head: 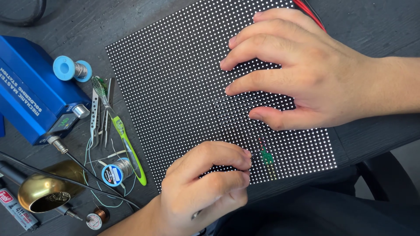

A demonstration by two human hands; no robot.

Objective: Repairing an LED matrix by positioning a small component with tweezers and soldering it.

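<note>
Head view: black LED matrix panel (175, 87) lies flat on the dark worktop (376, 26), tilted on the diagonal, near corner hanging slightly over the worktop edge toward our lap.

Our right hand (306, 74) is spread flat on the panel's upper right area, fingers fanned, pressing it down.

Our left hand (205, 183) is curled, thumb and forefinger pinched on a thin tool; only a sliver of it shows under the palm, so we can't tell what kind. Fingertips sit just beside a small lit patch (265, 155) of green and red pixels near the panel's lower edge.

Left of the panel: blue soldering station (30, 87), blue solder spool (70, 68), metal tweezers (95, 118), green-handled tool (124, 140), second wire spool (116, 171), small copper wire coil (99, 215), brass tip-cleaner bowl (41, 192), black cable (87, 185) running across. Red wires (308, 11) exit at the panel's top right.

Risks as we judge them:
- Tool tip slips off the pixel, scrapes or lifts neighbouring LEDs; pitch is tight.
- Panel looks powered; a metal tip could bridge pads and short.
- Right palm pressure on the LED face could crush or dislodge diodes.
- Overhanging corner could let the panel pivot if the right hand lifts.
- Loose wire offcuts near the spool could drift onto the panel.
</note>
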